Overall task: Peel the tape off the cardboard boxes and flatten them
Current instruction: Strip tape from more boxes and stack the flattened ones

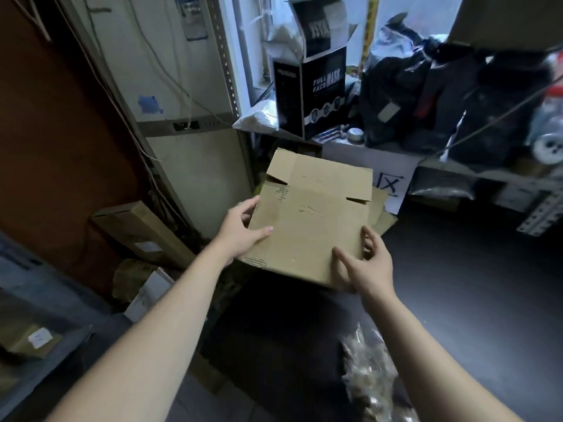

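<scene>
A flattened brown cardboard box is held in mid-air at the centre of the view, its flaps pointing away from me. My left hand grips its left edge, thumb on top and fingers underneath. At the near right corner my right hand holds the box, thumb on the top face and fingers curled round the right edge. No tape is visible on the upper face. More flat cardboard lies just beyond and below it.
A black "Full Face Mask" box stands open on a shelf behind, beside dark bags. Long cardboard boxes lie on the floor at left. A crumpled plastic wad sits at bottom right. Metal shelving runs along the right.
</scene>
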A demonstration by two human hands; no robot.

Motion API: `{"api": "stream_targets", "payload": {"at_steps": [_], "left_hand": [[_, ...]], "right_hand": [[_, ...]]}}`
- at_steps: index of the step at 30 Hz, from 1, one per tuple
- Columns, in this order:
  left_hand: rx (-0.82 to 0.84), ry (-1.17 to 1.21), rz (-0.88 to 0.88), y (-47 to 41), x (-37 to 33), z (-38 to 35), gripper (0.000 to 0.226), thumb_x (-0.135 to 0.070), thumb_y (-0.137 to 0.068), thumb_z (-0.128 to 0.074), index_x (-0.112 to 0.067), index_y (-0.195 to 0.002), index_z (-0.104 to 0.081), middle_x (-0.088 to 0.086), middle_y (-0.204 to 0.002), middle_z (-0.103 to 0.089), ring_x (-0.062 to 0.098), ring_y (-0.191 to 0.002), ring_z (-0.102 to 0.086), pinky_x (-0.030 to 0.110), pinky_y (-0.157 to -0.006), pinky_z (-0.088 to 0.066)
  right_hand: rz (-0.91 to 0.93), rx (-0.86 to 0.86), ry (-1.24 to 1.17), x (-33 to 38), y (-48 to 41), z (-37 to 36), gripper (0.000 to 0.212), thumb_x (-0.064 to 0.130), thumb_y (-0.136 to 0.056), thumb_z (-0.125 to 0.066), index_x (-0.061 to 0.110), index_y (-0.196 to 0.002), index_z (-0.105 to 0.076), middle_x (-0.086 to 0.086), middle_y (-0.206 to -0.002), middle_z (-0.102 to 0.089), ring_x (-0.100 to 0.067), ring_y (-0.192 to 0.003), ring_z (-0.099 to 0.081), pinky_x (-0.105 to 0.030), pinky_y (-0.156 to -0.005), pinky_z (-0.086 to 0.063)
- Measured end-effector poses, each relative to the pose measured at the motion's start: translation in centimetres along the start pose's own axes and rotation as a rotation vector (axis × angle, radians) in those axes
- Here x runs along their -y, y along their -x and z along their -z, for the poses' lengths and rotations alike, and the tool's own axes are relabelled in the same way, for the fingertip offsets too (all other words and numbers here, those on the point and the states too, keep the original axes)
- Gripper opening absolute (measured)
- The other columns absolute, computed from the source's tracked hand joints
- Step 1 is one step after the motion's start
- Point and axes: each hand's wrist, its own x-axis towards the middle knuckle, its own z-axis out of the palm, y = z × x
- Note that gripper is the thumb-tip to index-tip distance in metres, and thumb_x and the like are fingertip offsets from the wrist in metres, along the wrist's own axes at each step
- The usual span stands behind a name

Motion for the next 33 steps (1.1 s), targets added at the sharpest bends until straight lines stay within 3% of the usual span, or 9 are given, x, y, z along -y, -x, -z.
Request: {"api": "stream_targets", "payload": {"at_steps": [4,10,12,15,17,24,27,33], "left_hand": [[0.081,-0.004,-0.005,-5.0,0.2,-3.3,0.079,-0.008,-0.083,-0.083,-0.022,-0.152,-0.047,-0.009,-0.133,-0.052,0.005,-0.121,-0.048,0.023,-0.097,-0.041],[0.166,-0.01,0.011,-11.5,2.1,-6.5,0.075,-0.006,-0.083,-0.082,-0.014,-0.15,-0.048,-0.002,-0.134,-0.056,0.003,-0.118,-0.046,0.012,-0.089,-0.038],[0.191,-0.037,0.009,-13.3,3.4,-6.9,0.074,-0.01,-0.083,-0.083,-0.017,-0.149,-0.051,0.0,-0.138,-0.058,0.005,-0.119,-0.048,0.017,-0.092,-0.041],[0.234,-0.132,0.018,-14.7,5.2,-7.6,0.074,-0.023,-0.081,-0.085,-0.026,-0.147,-0.052,-0.001,-0.137,-0.058,0.014,-0.122,-0.053,0.034,-0.104,-0.047],[0.248,-0.26,0.0,-14.9,5.7,-8.3,0.072,-0.03,-0.083,-0.082,-0.026,-0.147,-0.051,0.001,-0.142,-0.054,0.021,-0.13,-0.05,0.042,-0.112,-0.043],[0.265,-0.656,-0.364,-14.2,1.9,-11.0,0.065,-0.036,-0.089,-0.069,-0.022,-0.149,-0.048,-0.001,-0.159,-0.039,0.018,-0.148,-0.03,0.039,-0.12,-0.022],[0.295,-0.686,-0.498,-12.7,-1.4,-12.7,0.063,-0.033,-0.091,-0.067,-0.021,-0.149,-0.047,-0.001,-0.158,-0.039,0.018,-0.148,-0.029,0.038,-0.122,-0.02],[0.356,-0.758,-0.761,-7.1,-8.5,-18.2,0.063,-0.039,-0.095,-0.062,-0.021,-0.152,-0.042,-0.001,-0.16,-0.038,0.018,-0.15,-0.027,0.034,-0.122,-0.015]], "right_hand": [[0.008,-0.117,0.078,-0.2,-3.0,0.2,0.082,0.024,-0.08,-0.087,0.023,-0.151,-0.048,0.006,-0.144,-0.057,-0.012,-0.13,-0.056,-0.031,-0.114,-0.043],[-0.08,-0.245,0.215,-0.3,-6.9,-0.9,0.079,0.027,-0.081,-0.086,0.017,-0.15,-0.049,0.0,-0.145,-0.058,-0.018,-0.13,-0.056,-0.035,-0.112,-0.045],[-0.102,-0.26,0.256,-0.3,-8.0,-1.6,0.077,0.025,-0.082,-0.085,0.017,-0.15,-0.049,0.0,-0.145,-0.058,-0.018,-0.129,-0.056,-0.034,-0.11,-0.046],[-0.139,-0.282,0.312,-1.2,-8.7,-2.7,0.077,0.022,-0.084,-0.081,0.018,-0.152,-0.047,0.0,-0.148,-0.055,-0.019,-0.133,-0.054,-0.034,-0.111,-0.045],[-0.184,-0.298,0.346,-2.0,-8.7,-3.2,0.075,0.023,-0.083,-0.08,0.021,-0.151,-0.048,-0.002,-0.146,-0.054,-0.019,-0.134,-0.052,-0.035,-0.111,-0.044],[-0.153,-0.296,0.475,-1.3,-7.7,-1.9,0.058,0.029,-0.092,-0.073,0.017,-0.145,-0.054,0.002,-0.143,-0.06,-0.019,-0.135,-0.051,-0.028,-0.107,-0.04],[-0.125,-0.284,0.587,-0.7,-6.8,0.6,0.06,0.029,-0.094,-0.069,0.016,-0.15,-0.049,-0.001,-0.148,-0.056,-0.023,-0.141,-0.045,-0.035,-0.111,-0.038],[-0.134,-0.364,0.78,0.8,-3.2,9.0,0.061,0.03,-0.095,-0.066,0.017,-0.151,-0.046,-0.005,-0.146,-0.056,-0.027,-0.139,-0.041,-0.04,-0.107,-0.042]]}}
